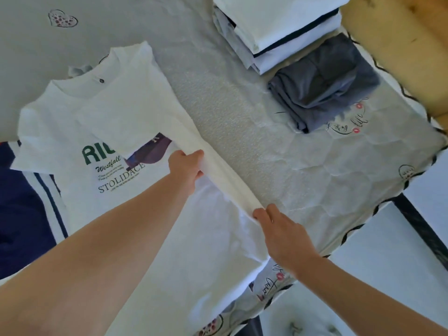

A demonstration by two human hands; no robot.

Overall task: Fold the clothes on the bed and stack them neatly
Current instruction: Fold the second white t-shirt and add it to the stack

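A white T-shirt [80,117] with green and dark lettering lies face up on the grey bed sheet [242,132]. Its right side is folded over the chest print. My left hand [188,169] grips the folded edge near the shirt's middle. My right hand [278,229] pinches the same edge lower down, near the hem. A stack of folded white clothes [278,27] stands at the back right. A folded dark grey garment [324,83] lies in front of that stack.
A navy garment with white stripes [26,204] lies at the left, partly under the T-shirt. The bed's scalloped edge [378,209] runs along the right, with pale floor [397,258] beyond. A wooden piece of furniture [397,37] stands at the upper right.
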